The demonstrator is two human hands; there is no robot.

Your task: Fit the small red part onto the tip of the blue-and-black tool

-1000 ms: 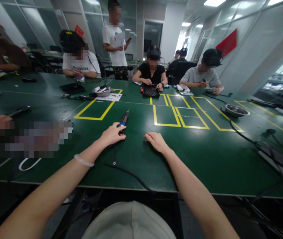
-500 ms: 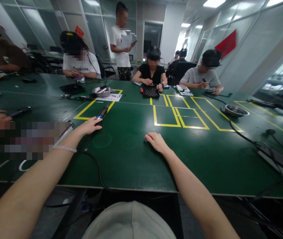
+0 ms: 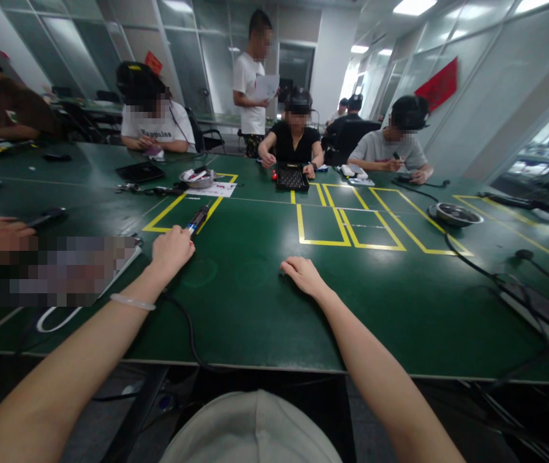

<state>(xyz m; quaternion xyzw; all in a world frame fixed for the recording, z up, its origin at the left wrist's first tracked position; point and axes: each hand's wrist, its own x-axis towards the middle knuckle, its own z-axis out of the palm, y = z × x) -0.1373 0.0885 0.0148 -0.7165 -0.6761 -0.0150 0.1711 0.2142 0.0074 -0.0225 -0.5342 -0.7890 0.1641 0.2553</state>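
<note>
My left hand [image 3: 172,249] rests on the green table [image 3: 264,302], fingers curled round the rear end of a black electric screwdriver [image 3: 197,220] with a blue band. The tool lies flat, its tip pointing away over a yellow tape rectangle [image 3: 183,211]. Its black cord [image 3: 188,334] trails back over the table's near edge. A pale bangle [image 3: 132,301] circles my left wrist. My right hand [image 3: 304,274] lies palm down on the table at the middle, fingers loosely bent, holding nothing.
Several seated people work along the far and left sides; one stands behind them with paper. A black tray [image 3: 293,177], a bowl [image 3: 197,177], a round dish [image 3: 455,213] and a power strip [image 3: 544,315] with cables sit on the table. More yellow tape boxes [image 3: 351,225] mark the middle.
My left hand slid the screwdriver from the table's middle to the left, beside the yellow rectangle, then drew back slightly. My right hand stayed put. The standing person walked right.
</note>
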